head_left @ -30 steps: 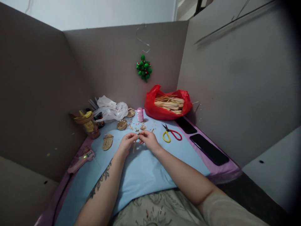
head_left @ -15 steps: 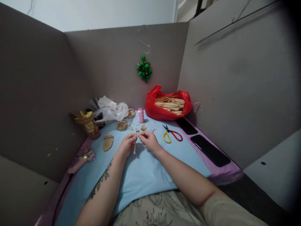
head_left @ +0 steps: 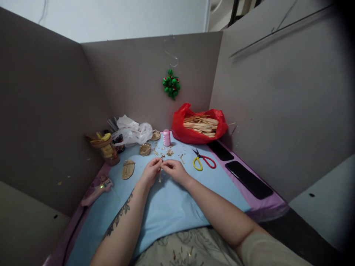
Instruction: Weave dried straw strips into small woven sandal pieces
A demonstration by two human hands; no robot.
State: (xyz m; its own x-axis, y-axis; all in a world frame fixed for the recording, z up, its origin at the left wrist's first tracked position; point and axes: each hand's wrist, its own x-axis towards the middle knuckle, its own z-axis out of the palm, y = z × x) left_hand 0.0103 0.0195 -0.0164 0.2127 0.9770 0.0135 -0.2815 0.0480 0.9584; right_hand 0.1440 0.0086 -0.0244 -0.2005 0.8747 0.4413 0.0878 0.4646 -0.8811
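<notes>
Just above the blue cloth, my left hand (head_left: 151, 172) is closed in a pinch on a thin pale straw strip (head_left: 160, 178), whose end hangs below the fingers. My right hand (head_left: 176, 171) meets it, thumb and forefinger pinched at the strip's upper part; the fingertips hide most of it. Beyond the hands lie straw scraps (head_left: 169, 152) and a pink spool of thread (head_left: 166, 138). Scissors (head_left: 204, 161) with one yellow and one red handle lie to the right. A flat woven straw piece (head_left: 128, 170) is left of my left hand.
At the back, a red plastic bag (head_left: 180, 127) holds dried straw. Two dark phones (head_left: 249, 179) lie on the right edge. A glue gun (head_left: 97, 192) with a lit green light, a jar of tools (head_left: 109, 152), a white plastic bag (head_left: 133, 131) and a small woven basket (head_left: 145, 149) stand left.
My right hand has shifted slightly left and down, closer against my left fingers. Both hands stay pinched on the straw strip. The whole view has tipped slightly.
</notes>
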